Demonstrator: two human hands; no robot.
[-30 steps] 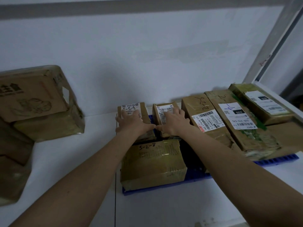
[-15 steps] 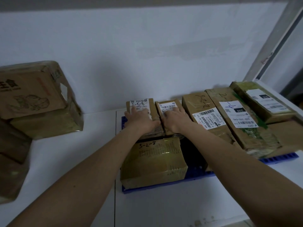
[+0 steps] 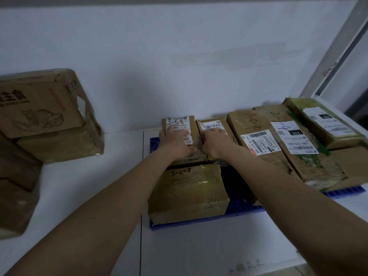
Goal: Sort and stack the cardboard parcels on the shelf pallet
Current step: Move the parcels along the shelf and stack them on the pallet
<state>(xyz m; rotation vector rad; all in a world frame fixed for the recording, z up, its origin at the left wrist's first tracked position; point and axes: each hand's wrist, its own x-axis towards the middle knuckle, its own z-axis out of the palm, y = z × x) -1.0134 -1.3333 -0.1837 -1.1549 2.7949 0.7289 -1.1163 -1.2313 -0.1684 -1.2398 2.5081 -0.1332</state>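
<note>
Two small parcels (image 3: 179, 124) lie under both hands (image 3: 176, 141)

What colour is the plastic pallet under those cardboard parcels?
Blue. The gridded plastic pallet shows best along its front edge in the head view.

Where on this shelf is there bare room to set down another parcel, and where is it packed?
Free: the white shelf between the left boxes and the blue pallet, and the strip in front of the pallet. A dark gap lies right of the 3-2-8 parcel. Crowded: the pallet's back row, where left hand and right hand rest on two small parcels.
</note>
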